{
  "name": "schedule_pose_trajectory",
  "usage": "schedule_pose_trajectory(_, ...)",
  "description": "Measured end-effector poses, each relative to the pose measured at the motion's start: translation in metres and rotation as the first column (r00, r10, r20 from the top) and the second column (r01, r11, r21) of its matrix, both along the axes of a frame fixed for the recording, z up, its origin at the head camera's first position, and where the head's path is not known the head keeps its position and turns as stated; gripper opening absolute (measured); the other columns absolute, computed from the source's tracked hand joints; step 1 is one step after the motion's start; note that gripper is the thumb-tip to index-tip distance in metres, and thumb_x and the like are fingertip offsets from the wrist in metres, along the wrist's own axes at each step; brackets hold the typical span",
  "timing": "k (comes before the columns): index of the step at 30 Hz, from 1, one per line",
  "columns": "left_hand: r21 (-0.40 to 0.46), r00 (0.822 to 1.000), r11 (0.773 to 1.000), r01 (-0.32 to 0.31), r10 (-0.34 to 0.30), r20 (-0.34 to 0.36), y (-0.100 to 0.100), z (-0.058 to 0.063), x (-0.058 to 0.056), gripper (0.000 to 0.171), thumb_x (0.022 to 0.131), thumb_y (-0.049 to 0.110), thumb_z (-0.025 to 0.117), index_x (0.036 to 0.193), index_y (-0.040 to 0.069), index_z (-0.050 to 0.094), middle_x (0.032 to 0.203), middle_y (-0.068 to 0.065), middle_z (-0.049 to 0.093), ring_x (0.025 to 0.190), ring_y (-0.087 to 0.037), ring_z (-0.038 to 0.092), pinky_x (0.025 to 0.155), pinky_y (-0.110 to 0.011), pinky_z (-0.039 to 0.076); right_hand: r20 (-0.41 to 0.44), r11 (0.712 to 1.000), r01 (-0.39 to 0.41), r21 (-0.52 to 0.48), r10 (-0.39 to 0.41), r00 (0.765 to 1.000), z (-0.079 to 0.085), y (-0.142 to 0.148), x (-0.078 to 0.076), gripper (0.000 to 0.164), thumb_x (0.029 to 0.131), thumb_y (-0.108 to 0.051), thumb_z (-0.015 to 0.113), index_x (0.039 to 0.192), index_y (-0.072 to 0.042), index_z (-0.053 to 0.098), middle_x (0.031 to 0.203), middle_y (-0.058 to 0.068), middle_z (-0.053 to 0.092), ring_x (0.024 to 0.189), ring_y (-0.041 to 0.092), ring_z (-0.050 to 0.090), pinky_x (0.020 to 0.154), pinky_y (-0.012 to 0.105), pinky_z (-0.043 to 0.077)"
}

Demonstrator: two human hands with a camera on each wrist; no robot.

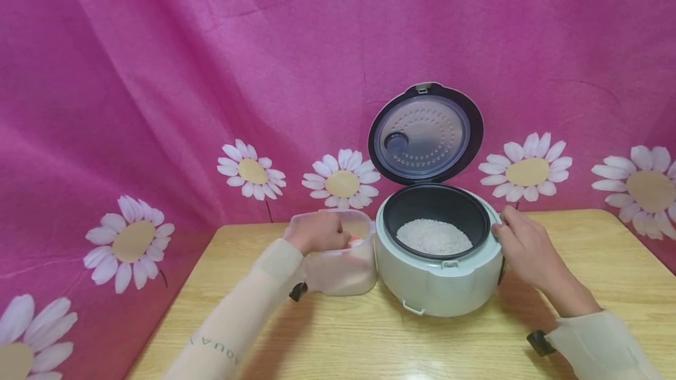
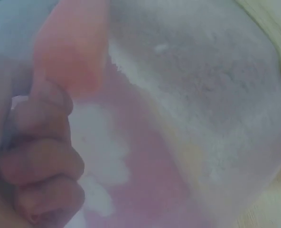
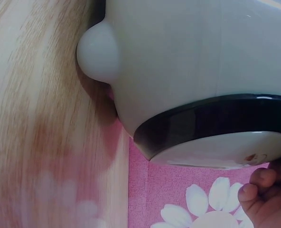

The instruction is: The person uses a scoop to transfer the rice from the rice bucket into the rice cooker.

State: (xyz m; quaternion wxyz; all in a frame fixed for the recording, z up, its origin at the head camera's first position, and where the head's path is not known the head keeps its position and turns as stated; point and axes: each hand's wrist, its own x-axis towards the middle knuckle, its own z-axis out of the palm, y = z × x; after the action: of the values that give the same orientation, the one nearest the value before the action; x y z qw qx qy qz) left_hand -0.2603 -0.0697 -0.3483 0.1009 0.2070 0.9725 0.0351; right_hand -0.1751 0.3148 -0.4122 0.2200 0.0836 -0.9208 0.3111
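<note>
My left hand (image 1: 319, 232) reaches into a translucent plastic container (image 1: 338, 277) and grips an orange-pink scoop (image 2: 71, 52). In the left wrist view its fingers are curled, and white rice (image 2: 216, 161) lies against the container's wall. Right beside the container stands a pale rice cooker (image 1: 438, 289) with its lid (image 1: 428, 133) raised. White rice (image 1: 434, 237) covers the bottom of its dark inner pot (image 1: 438, 201). On the cooker's right side my right hand (image 1: 530, 248) holds the rim, thumb near the top edge; part of that grip is hidden.
Both containers stand on a light wooden table (image 1: 422, 350), toward its back edge. Close behind hangs a pink cloth (image 1: 296, 75) with large white daisies, which also runs along the left side. The raised lid stands in front of the cloth.
</note>
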Motion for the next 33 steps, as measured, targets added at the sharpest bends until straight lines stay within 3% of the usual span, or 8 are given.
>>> schedule_pose_trajectory(7, 0.034, 1.0, 0.999, -0.01, 0.011, -0.024, 0.0012, -0.0012, -0.0014, 0.045, 0.093, 0.043, 0.059, 0.055, 0.021, 0.048, 0.053, 0.007, 0.034, 0.05, -0.011, 0.038, 0.052, -0.032, 0.033, 0.004, 1.0, 0.008, 0.012, -0.008, 1.0, 0.0018, 0.0015, -0.0006, 0.011, 0.103, -0.017, 0.047, 0.096, -0.008, 0.05, 0.081, 0.006, 0.047, 0.074, 0.016, 0.043, 0.059, 0.026, 0.036)
schedule_pose_trajectory(14, 0.077, 0.999, 0.996, -0.046, 0.044, 0.032, 0.0008, -0.004, -0.0006, 0.038, 0.092, 0.044, 0.067, 0.064, 0.018, 0.061, 0.056, 0.005, 0.047, 0.057, -0.014, 0.054, 0.065, -0.034, 0.044, 0.029, 1.0, 0.004, 0.005, -0.004, 1.0, 0.0019, 0.0002, -0.0003, 0.012, 0.103, -0.017, 0.047, 0.098, -0.007, 0.051, 0.082, 0.006, 0.048, 0.076, 0.019, 0.044, 0.06, 0.026, 0.037)
schedule_pose_trajectory(25, 0.111, 0.996, 0.992, -0.052, 0.044, 0.075, -0.0016, -0.0087, -0.0007, 0.036, 0.092, 0.039, 0.069, 0.065, 0.016, 0.061, 0.056, 0.004, 0.046, 0.055, -0.013, 0.049, 0.058, -0.028, 0.041, 0.006, 1.0, 0.0, 0.012, 0.0, 1.0, -0.0017, -0.0013, -0.001, 0.012, 0.103, -0.017, 0.047, 0.095, -0.009, 0.051, 0.08, 0.004, 0.046, 0.074, 0.013, 0.042, 0.059, 0.026, 0.036)
schedule_pose_trajectory(33, 0.137, 0.998, 0.99, -0.031, 0.023, 0.053, -0.0017, -0.0083, -0.0021, 0.035, 0.092, 0.038, 0.069, 0.065, 0.017, 0.061, 0.057, 0.004, 0.047, 0.054, -0.013, 0.051, 0.059, -0.027, 0.044, -0.003, 1.0, 0.009, 0.012, -0.009, 1.0, -0.0018, 0.0006, -0.0013, 0.011, 0.103, -0.017, 0.047, 0.096, -0.009, 0.051, 0.079, 0.005, 0.047, 0.071, 0.011, 0.041, 0.058, 0.025, 0.036)
